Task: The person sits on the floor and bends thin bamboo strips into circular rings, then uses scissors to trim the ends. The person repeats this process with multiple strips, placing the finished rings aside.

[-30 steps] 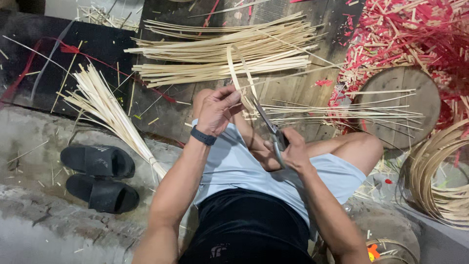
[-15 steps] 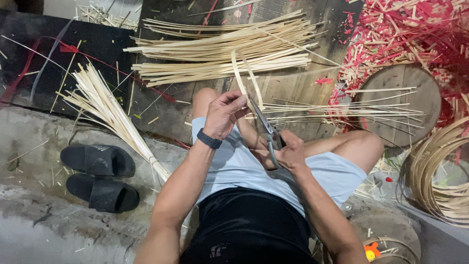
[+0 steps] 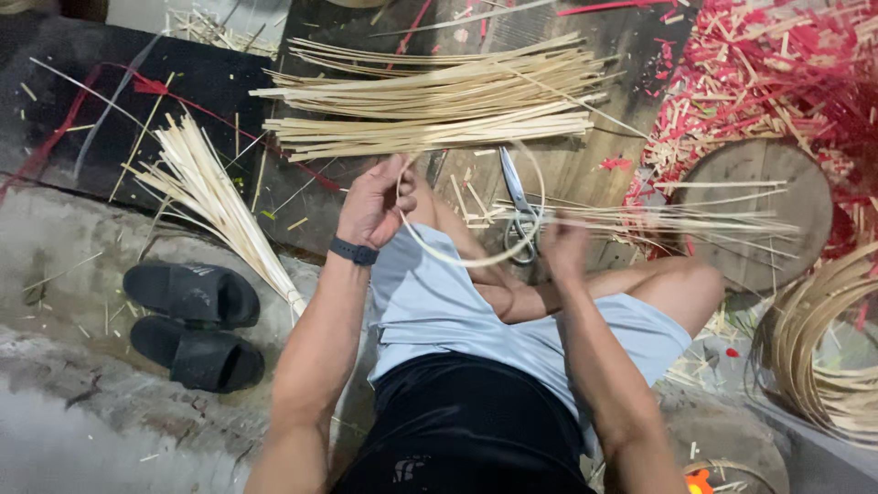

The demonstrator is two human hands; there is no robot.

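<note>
My left hand [image 3: 375,201] grips one end of a thin pale bamboo strip [image 3: 476,261], which bends in a loop over my lap to my right hand [image 3: 562,245]. My right hand is blurred and holds the strip's other end; steel scissors [image 3: 518,206] point away from me right beside it, and whether that hand grips them I cannot tell. A dark band sits on my left wrist. I sit with knees bent, in light shorts.
A pile of long bamboo strips [image 3: 439,101] lies ahead. A fanned bundle [image 3: 215,197] lies left, by black sandals [image 3: 192,325]. A round wooden block [image 3: 759,210] and red offcuts [image 3: 777,73] are right. Coiled bamboo hoops [image 3: 823,348] sit far right.
The strip stood up from my hands before; now it is bent into a loop between them. My left hand moved left and up, my right hand shifted up beside the scissors.
</note>
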